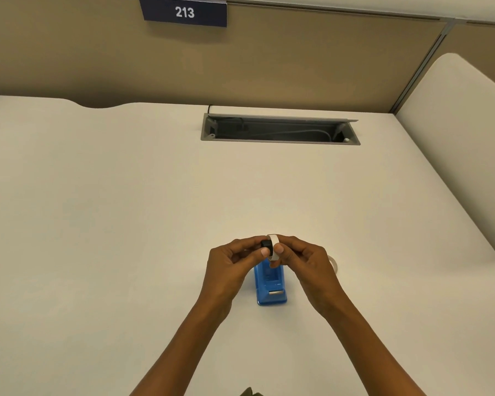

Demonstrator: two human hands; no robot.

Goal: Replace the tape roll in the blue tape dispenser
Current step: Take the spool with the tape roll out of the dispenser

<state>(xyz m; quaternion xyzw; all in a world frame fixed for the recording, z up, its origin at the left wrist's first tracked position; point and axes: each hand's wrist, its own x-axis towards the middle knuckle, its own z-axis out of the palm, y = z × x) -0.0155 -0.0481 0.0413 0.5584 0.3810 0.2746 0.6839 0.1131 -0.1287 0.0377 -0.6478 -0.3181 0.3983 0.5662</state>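
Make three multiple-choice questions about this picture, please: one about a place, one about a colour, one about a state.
1. Where is the blue tape dispenser?
A. on the desk, below the hands
B. inside the cable tray
C. beside the sign 213

2. What colour is the hub that the left hand holds?
A. red
B. black
C. yellow

3. What is the state of the dispenser's roll slot?
A. closed by a lid
B. filled by a roll
C. empty

Answers:
1 A: it stands on the white desk under both hands.
2 B: the hub at the white tape roll, held by the right hand, is black.
3 C: the roll is held above it.
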